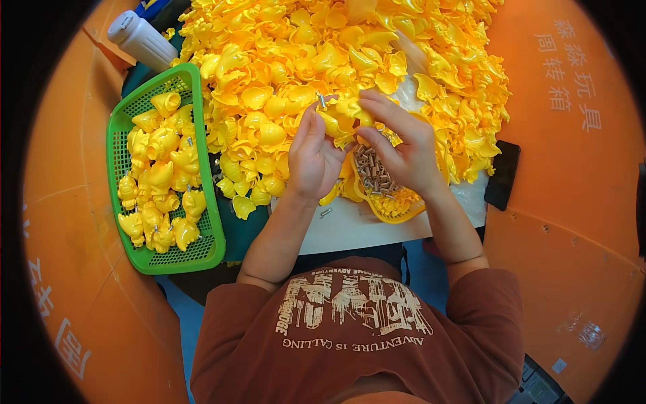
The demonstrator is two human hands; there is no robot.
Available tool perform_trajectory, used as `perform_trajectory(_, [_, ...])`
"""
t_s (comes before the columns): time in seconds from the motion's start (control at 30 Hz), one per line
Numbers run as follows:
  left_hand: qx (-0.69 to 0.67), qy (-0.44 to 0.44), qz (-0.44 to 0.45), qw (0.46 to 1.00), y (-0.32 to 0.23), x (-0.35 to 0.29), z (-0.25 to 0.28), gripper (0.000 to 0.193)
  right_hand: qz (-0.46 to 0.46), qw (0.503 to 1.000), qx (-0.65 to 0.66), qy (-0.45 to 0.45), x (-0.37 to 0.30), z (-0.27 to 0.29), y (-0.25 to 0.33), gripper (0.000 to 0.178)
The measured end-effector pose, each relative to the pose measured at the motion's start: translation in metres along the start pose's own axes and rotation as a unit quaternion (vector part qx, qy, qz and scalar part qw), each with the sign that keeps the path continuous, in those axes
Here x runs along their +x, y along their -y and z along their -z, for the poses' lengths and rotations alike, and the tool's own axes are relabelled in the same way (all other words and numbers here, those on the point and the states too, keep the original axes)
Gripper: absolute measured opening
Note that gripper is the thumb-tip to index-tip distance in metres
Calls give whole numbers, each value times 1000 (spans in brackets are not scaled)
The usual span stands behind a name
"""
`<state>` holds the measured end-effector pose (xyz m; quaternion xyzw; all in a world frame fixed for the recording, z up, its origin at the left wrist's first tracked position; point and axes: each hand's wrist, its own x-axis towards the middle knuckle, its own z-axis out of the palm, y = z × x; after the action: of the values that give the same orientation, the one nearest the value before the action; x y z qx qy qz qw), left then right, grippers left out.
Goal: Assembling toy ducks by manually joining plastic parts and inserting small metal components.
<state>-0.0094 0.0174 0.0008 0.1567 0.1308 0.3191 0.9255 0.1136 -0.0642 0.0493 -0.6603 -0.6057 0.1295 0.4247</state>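
Observation:
My left hand point(311, 158) and my right hand point(408, 149) come together over the table's middle, fingers closed on a glossy yellow plastic part point(342, 121). A small metal pin point(322, 101) shows at its left end, by my left fingertips. Parts of the piece are hidden by my fingers. Under my right hand sits a yellow basket point(389, 219) holding many metal pins point(371, 174) and small yellow bits point(397, 203). A loose pin point(326, 213) lies on the white sheet point(340, 232) near my left wrist.
A large heap of yellow plastic shells point(282, 74) covers the far table. At left stands a green basket point(214, 232) with several yellow pieces, some with pins, and a white bottle point(145, 42) behind it. A dark phone point(503, 176) lies right. Orange boards point(565, 222) flank both sides.

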Motion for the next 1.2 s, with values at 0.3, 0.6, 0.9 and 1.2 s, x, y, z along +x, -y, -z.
perform_trajectory(0.3, [44,30,-50,997,-3,-2,-1,36,35,990,-82,-110,0,-27,16,33])
perform_trajectory(0.6, [76,57,-64,993,-2,-5,-3,41,65,990,-73,-103,-1,-20,17,34])
perform_trajectory(0.9, [88,50,-75,992,-1,-7,-7,36,78,987,-84,-108,-1,-22,16,34])
perform_trajectory(1.2, [98,59,-72,991,-1,-8,-7,37,87,987,-72,-116,-3,-21,12,33])
